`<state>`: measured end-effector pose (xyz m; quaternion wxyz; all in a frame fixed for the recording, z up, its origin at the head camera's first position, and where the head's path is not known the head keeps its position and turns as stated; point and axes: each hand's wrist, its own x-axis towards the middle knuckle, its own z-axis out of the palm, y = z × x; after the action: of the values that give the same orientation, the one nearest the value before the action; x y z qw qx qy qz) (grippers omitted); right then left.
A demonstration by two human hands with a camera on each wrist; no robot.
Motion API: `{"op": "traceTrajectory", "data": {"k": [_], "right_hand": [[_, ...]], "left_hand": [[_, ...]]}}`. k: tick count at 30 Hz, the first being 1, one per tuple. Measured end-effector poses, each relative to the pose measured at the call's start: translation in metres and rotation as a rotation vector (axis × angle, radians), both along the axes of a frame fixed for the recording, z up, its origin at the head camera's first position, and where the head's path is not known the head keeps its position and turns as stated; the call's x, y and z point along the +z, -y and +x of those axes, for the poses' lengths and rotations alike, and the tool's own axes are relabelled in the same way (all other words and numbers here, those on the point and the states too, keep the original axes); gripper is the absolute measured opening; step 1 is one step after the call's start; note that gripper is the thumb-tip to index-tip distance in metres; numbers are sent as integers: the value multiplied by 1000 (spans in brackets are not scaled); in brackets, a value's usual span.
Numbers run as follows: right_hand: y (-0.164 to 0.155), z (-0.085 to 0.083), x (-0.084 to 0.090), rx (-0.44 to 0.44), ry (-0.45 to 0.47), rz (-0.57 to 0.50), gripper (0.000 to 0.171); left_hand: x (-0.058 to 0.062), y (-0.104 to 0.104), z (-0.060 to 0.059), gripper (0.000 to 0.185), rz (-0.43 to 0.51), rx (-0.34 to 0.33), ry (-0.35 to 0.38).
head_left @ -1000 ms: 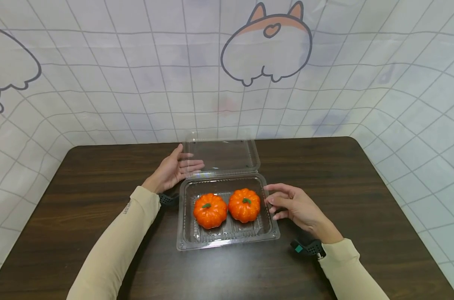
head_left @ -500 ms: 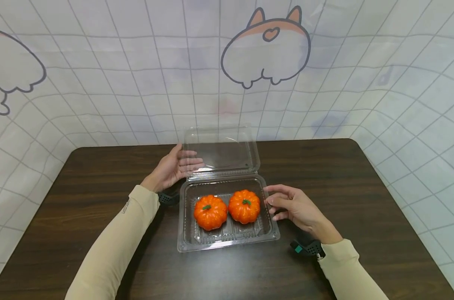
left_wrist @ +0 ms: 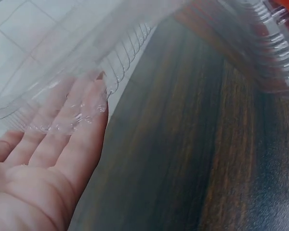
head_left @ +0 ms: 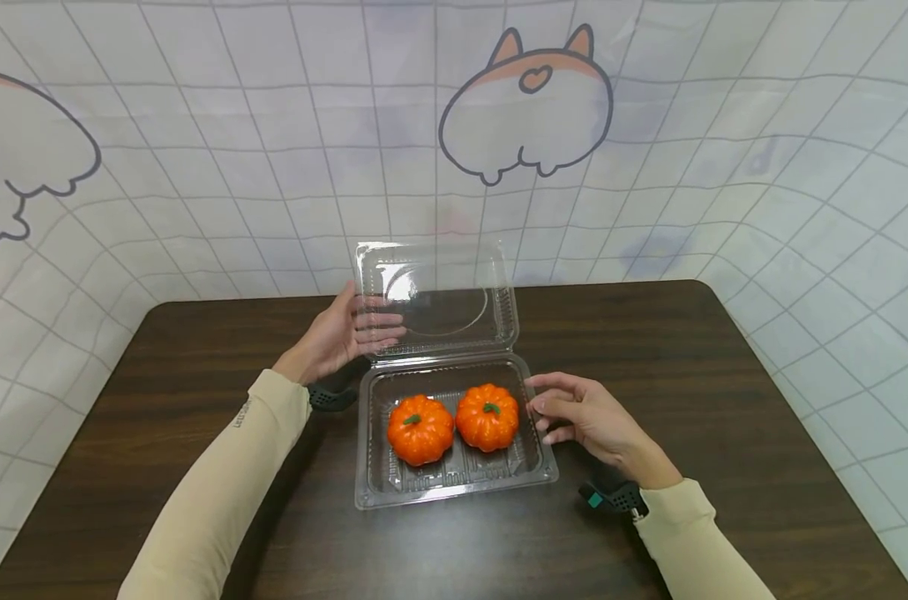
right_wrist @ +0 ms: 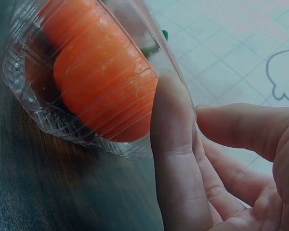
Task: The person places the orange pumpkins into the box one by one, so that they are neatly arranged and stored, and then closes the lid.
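A clear plastic clamshell box [head_left: 454, 493] sits on the table, holding two small orange pumpkins, the left one [head_left: 420, 431] beside the right one [head_left: 487, 418], each with a green stem. Its hinged lid [head_left: 508, 321] stands tilted up at the back. My left hand [head_left: 332, 335] lies with straight fingers against the lid's outer left side; in the left wrist view these fingers [left_wrist: 82, 139] show through the plastic. At the box's right edge, my right hand [head_left: 589, 417] pinches the rim between thumb [right_wrist: 241, 124] and index finger [right_wrist: 176, 144].
The dark wooden table [head_left: 724, 400] extends to both sides and in front of the box. Behind it hangs a white gridded cloth [head_left: 274, 167] with cartoon animal prints. Dark straps circle both wrists, the right one [head_left: 615, 497] close above the table.
The lid has swung up from leaning far back to a steeper angle, with my left hand against it. My right hand keeps its place at the rim; the head view has tilted slightly.
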<state>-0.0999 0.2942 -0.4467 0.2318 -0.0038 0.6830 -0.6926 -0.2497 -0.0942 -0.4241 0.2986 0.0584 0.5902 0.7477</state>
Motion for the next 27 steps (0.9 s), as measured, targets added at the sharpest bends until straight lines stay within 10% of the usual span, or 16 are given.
{"op": "traceTrajectory", "data": {"k": [27], "right_hand": [[3, 1, 2, -8, 13, -6, 51]], "left_hand": [[29, 6, 7, 79, 97, -103, -116]]}}
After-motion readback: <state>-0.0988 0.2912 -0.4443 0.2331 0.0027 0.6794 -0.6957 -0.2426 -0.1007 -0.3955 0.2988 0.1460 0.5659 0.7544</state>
